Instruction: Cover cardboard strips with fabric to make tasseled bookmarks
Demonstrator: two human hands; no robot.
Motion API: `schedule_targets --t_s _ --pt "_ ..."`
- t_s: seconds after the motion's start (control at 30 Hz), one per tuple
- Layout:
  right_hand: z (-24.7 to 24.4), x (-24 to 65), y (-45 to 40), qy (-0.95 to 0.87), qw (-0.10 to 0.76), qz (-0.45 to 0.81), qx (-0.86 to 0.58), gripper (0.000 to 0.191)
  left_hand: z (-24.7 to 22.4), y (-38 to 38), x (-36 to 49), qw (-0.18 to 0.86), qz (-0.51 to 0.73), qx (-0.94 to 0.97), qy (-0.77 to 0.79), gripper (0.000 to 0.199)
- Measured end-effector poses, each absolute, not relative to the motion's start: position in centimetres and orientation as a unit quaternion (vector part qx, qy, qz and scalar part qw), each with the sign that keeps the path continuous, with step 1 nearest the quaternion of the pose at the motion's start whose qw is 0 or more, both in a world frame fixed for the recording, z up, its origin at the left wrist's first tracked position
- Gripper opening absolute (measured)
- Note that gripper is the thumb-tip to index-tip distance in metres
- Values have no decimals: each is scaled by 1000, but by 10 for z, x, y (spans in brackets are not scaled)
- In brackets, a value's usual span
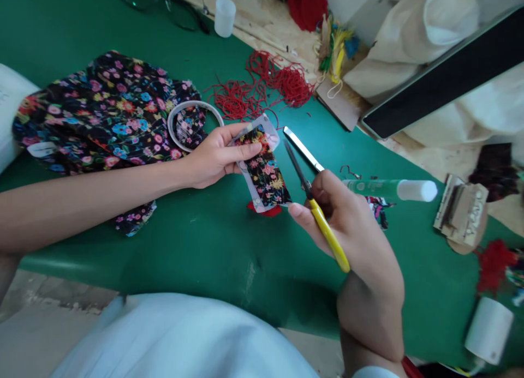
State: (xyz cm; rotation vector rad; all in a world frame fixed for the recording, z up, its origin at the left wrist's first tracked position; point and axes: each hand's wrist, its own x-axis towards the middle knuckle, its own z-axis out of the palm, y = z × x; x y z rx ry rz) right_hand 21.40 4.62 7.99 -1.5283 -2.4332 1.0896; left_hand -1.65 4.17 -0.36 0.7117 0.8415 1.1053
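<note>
My left hand (223,155) pinches a small rectangular piece of black floral fabric (268,176) between thumb and fingers. A pale, translucent layer (268,132) shows around the fabric's edges. My right hand (352,220) grips yellow-handled scissors (329,236), their blades spread and pointing up and left, apart from the fabric. The tip of my right thumb is close to the piece's lower right corner; whether it touches I cannot tell. Something red (266,209) shows under the piece's lower edge. Larger black floral cloth (123,111) lies crumpled beyond my left forearm.
Red cord (286,83) lies tangled on the green table (196,258). A white ring (196,104) sits by the large cloth. Beyond my right hand are a clear tube with a white cap (415,190) and fabric scraps (380,210). A small white cup (225,18) stands at the back.
</note>
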Motion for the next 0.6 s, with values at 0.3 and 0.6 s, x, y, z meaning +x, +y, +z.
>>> schedule_targets --t_s 0.3,0.6 --pt "87 209 47 -806 -11 372 -460 52 -3 41 -17 718 484 322 383 45" --pt "86 210 46 -809 -23 355 -467 51 -3 40 -16 717 478 334 383 46"
